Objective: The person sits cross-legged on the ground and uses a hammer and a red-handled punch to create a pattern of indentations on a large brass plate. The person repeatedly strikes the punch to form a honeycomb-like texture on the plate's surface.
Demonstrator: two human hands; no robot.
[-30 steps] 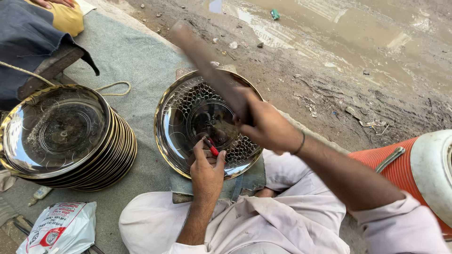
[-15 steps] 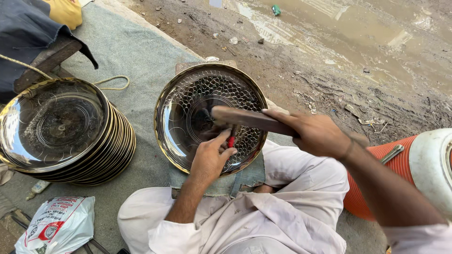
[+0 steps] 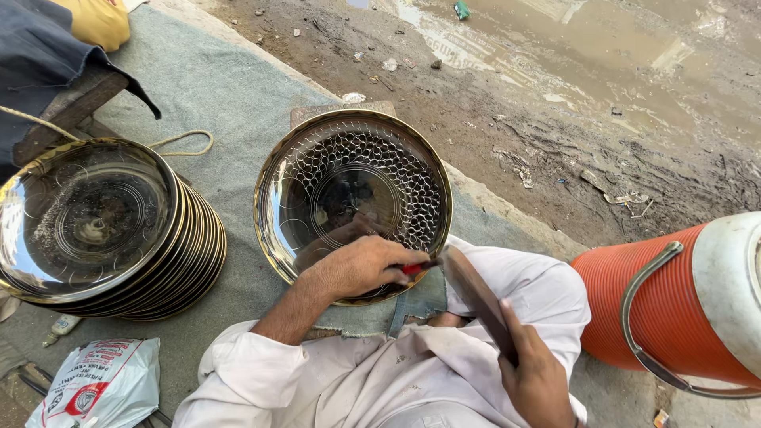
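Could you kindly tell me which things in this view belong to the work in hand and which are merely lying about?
In hand:
- round shiny metal plate with punched ring pattern
- small red-handled punch, in the left hand
- flat dark wooden mallet, in the right hand

Lying about:
- stack of shiny metal plates
- orange ribbed water cooler
- white printed plastic bag
- beige cord

Both hands (image 3: 361, 269) (image 3: 539, 380) closed, apparently gripping, left forearm extended.
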